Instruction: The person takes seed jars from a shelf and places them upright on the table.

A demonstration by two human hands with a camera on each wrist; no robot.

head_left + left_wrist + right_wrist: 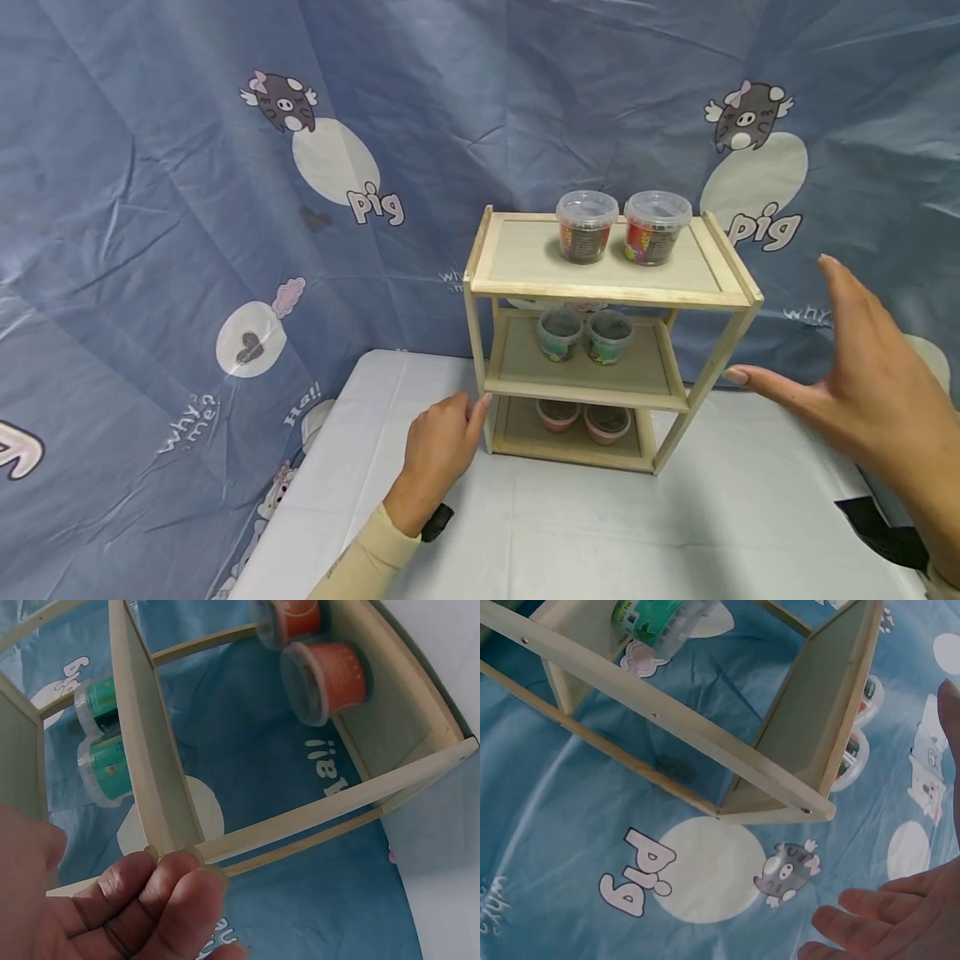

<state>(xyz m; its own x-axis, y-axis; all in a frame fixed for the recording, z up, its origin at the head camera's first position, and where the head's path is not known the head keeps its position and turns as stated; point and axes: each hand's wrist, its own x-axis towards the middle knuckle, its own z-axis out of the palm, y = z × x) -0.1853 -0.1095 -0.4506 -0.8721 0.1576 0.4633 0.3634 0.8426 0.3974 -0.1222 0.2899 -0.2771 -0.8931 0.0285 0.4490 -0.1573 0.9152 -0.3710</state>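
Observation:
A three-tier wooden shelf rack stands on the white-covered table. My left hand is beside its left front post, thumb tip overlapping the post in the head view. In the left wrist view the fingers are loosely bent in front of the post, with nothing visible between them; contact is unclear. My right hand is spread, thumb and fingers wide apart, holding nothing, to the right of the rack. Two clear-lidded tubs with red-and-dark labels sit on the top tier, toward the right.
Two green tubs stand on the middle tier. Two reddish tubs are on the bottom tier. Blue cloth with pig prints hangs behind and left of the table.

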